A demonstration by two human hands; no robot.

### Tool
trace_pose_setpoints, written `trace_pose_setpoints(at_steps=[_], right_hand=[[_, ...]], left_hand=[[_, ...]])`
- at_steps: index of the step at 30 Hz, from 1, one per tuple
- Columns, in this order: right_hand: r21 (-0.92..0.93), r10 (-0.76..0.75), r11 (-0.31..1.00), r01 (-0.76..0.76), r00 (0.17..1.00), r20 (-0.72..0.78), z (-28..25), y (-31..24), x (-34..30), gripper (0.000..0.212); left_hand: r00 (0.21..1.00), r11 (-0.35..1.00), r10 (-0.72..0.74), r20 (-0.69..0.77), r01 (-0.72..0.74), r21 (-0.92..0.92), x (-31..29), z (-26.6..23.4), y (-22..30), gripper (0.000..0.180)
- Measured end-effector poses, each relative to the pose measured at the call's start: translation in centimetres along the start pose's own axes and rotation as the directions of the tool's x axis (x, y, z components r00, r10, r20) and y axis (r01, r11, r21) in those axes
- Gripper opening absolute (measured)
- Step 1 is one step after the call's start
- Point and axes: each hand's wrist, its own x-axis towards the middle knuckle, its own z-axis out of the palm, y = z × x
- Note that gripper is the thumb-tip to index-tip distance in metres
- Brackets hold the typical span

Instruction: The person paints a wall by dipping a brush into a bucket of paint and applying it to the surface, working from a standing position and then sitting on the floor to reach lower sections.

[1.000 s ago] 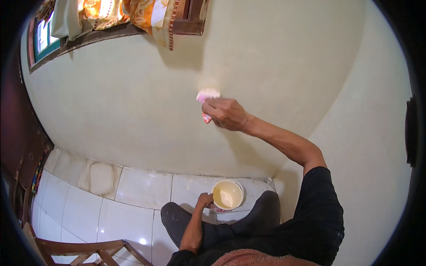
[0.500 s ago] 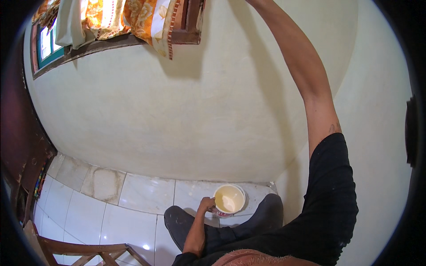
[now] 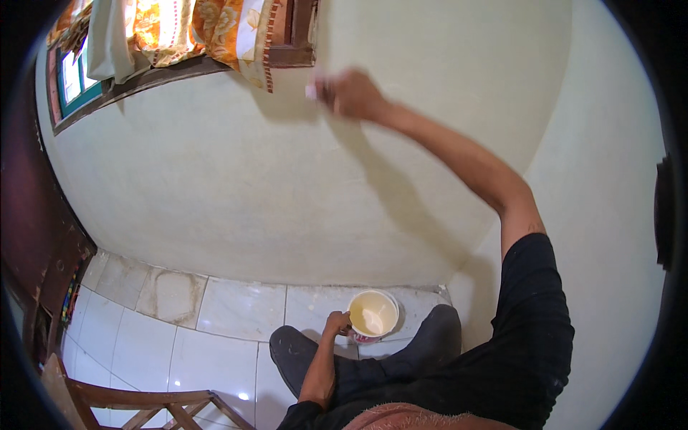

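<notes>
My left hand [image 3: 337,324] is closed on the left side of the rim of a white bucket [image 3: 375,337], which is at floor level between my knees. Pale cream residue, like paint, coats its inside. Up at the wall, my right hand [image 3: 356,94] is closed around a paintbrush [image 3: 326,93], blurred by motion, with a dark body and a pale tip pointing left. It is just right of and below the window's lower right corner. Whether the tip touches the cream wall [image 3: 272,186] cannot be told.
An orange flowered curtain [image 3: 233,32] hangs over the brown window frame [image 3: 292,56] at upper left. A wooden chair back [image 3: 136,398] stands at lower left. Dark wooden furniture [image 3: 43,236] lines the left edge. White tiles [image 3: 208,358] cover the floor.
My right hand has come down and left into view from beyond the top edge, with the paintbrush in it. My left hand still holds the bucket.
</notes>
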Motion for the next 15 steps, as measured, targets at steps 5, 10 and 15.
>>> trace_pose_setpoints(at_steps=[5,10,15], right_hand=[[-0.309,-0.262,0.945,0.105,0.807,-0.529,-7.3,7.3,7.4,0.015],[-0.392,-0.42,0.893,0.222,0.722,-0.55,-2.4,2.0,7.2,0.007],[0.235,-0.079,0.964,0.123,0.979,-0.19,0.6,-3.0,-6.4,0.008]], left_hand=[[0.977,0.912,-0.197,0.087,0.215,-0.349,-0.5,1.8,0.1,0.048],[0.985,0.927,-0.173,0.008,0.166,-0.337,-0.7,-1.5,-1.3,0.041],[0.989,0.955,-0.144,-0.023,0.133,-0.264,-3.2,-1.7,0.9,0.04]])
